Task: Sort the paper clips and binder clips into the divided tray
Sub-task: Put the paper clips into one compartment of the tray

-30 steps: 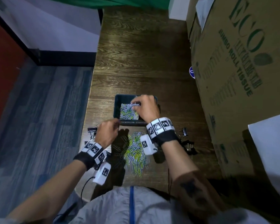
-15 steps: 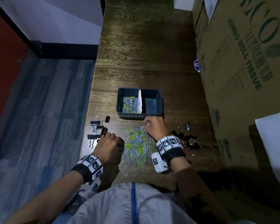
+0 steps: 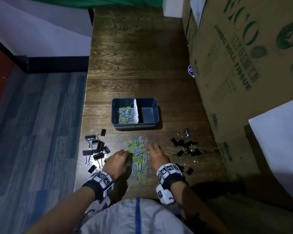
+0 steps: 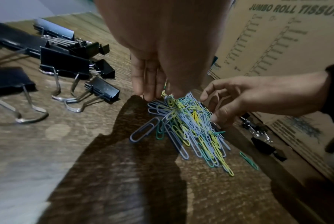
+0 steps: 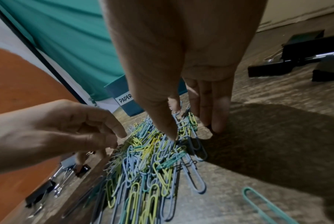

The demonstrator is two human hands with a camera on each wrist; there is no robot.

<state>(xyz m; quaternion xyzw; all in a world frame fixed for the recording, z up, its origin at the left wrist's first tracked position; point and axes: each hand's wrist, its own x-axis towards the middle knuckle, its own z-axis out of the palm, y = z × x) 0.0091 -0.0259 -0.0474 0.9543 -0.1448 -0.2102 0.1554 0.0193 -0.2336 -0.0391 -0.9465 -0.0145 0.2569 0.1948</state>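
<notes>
A pile of coloured paper clips (image 3: 137,154) lies on the wooden table in front of the dark blue divided tray (image 3: 135,126). My left hand (image 3: 123,153) touches the pile's left edge with fingers pointing down (image 4: 152,91). My right hand (image 3: 153,149) flanks the right side, its thumb tip on the clips (image 5: 172,133). Neither hand grips anything. The tray's left compartment holds paper clips (image 3: 126,114); its right compartment (image 3: 148,114) shows only bare floor. Black binder clips lie in one group on the left (image 3: 96,149) and another on the right (image 3: 186,146).
A big cardboard box (image 3: 243,65) walls off the table's right side, close behind the right binder clips. The table's left edge (image 3: 81,149) runs just beside the left binder clips. One teal paper clip (image 5: 262,204) lies apart from the pile.
My right hand has left the tray and come back down to the pile's right side. My left hand has moved onto the pile's left edge.
</notes>
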